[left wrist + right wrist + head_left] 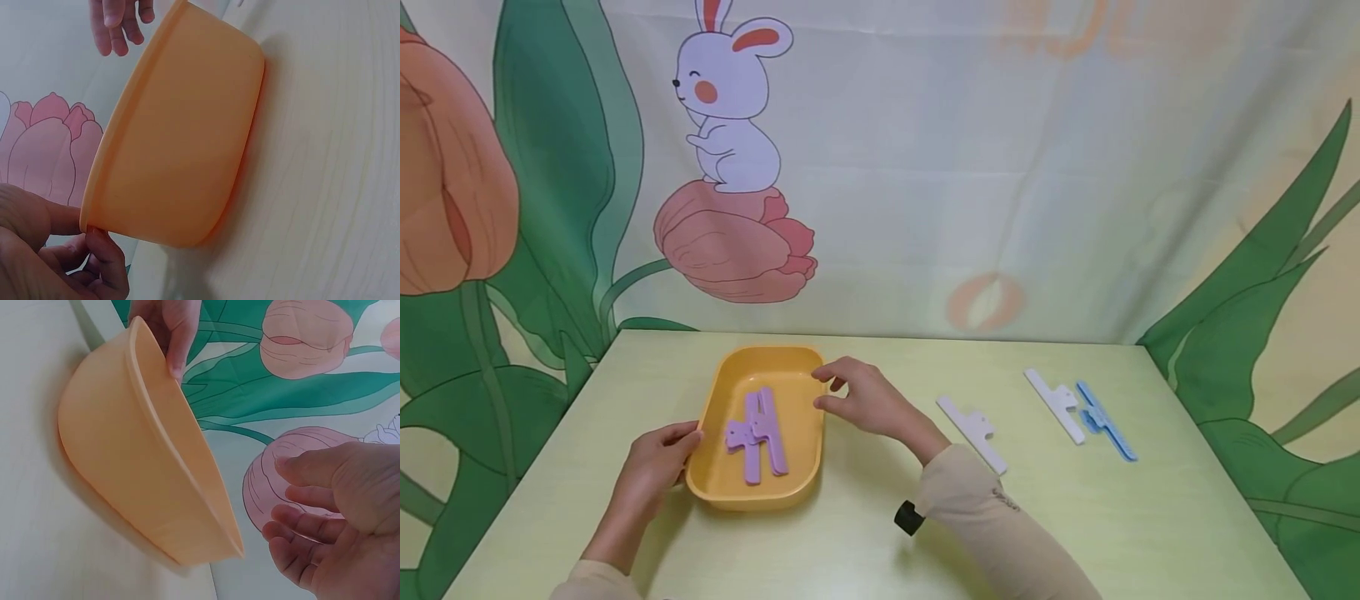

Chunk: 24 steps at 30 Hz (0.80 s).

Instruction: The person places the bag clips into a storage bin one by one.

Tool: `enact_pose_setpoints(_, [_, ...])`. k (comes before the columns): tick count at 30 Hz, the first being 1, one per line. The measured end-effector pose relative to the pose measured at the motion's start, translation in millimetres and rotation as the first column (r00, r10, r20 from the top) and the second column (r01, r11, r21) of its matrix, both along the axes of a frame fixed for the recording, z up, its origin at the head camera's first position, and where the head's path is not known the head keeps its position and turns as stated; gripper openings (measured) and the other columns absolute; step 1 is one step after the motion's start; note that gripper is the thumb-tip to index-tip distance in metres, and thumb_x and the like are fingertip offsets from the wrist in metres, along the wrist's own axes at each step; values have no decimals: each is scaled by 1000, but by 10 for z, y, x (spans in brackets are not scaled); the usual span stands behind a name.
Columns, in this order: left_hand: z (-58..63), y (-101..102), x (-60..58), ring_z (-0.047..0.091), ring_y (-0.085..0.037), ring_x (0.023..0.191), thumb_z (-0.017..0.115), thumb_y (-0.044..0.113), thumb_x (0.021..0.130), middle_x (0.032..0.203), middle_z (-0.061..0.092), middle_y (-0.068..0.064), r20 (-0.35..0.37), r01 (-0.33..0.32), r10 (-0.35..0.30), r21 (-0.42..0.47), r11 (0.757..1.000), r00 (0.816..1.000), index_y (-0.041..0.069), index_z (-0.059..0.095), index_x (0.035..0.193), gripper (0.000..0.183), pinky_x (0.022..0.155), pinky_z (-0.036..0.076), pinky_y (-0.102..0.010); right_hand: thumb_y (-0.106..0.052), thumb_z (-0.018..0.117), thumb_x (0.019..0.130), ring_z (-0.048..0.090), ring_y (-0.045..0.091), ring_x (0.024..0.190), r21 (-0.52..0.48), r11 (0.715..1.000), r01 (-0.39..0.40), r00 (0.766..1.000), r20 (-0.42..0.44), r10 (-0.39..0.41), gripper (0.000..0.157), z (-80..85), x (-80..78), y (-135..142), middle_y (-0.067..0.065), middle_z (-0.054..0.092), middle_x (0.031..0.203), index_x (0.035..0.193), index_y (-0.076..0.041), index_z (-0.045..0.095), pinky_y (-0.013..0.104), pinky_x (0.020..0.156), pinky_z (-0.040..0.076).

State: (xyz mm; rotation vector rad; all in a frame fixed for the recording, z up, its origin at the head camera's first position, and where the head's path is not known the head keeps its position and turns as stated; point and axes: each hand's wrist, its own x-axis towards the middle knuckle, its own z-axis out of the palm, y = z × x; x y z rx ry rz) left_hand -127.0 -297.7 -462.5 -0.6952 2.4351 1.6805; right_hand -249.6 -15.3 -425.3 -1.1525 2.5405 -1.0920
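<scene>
A yellow plastic basin (808, 492) sits on the table with two purple bag clips (771, 433) lying in it, partly overlapping. My left hand (658, 458) pinches the rim on the basin's left side. In the left wrist view, the thumb and curled fingers (107, 262) of that hand meet at the rim. Beside the basin's right rim is my right hand (865, 398), its fingers loosely bent with nothing between them. The right wrist view shows a gap between this hand (337, 519) and the basin (137, 469).
To the right on the table lie a white clip (970, 432), a second white clip (1051, 404) and a blue clip (1108, 423) close beside it. A small black object (909, 518) is at the right cuff. A printed curtain (910, 167) hangs behind the table (865, 550).
</scene>
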Motion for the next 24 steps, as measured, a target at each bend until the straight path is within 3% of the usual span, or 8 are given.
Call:
enact_pose_setpoints(6, [-4,-10,-3,63,-15,90,49,21,110,137,53,-32,-15,2,-2,7,1000,1000,-12,44,148,51,68,56,-24,-17,74,96,64,25,107,-18,1000,9,1000,-13,-9,39,-6,-40,96,10,68,125,132,-4,68,31,86,52])
enact_pose_setpoints(17, [0,-1,-20,62,-17,91,49,21,110,135,54,-31,-13,6,-6,-5,1000,1000,-12,45,148,50,68,55,-23,-14,74,96,65,26,106,-55,997,46,998,-27,-48,37,4,-92,350,12,68,122,131,-3,67,29,83,53])
enact_pose_setpoints(24, [-12,-12,-22,62,-12,86,50,21,110,135,54,-31,-11,2,-2,4,1000,1000,-12,45,147,50,67,56,-24,-13,74,96,65,29,108,-75,994,84,996,5,-84,38,12,-118,515,13,68,124,132,-3,67,30,84,53])
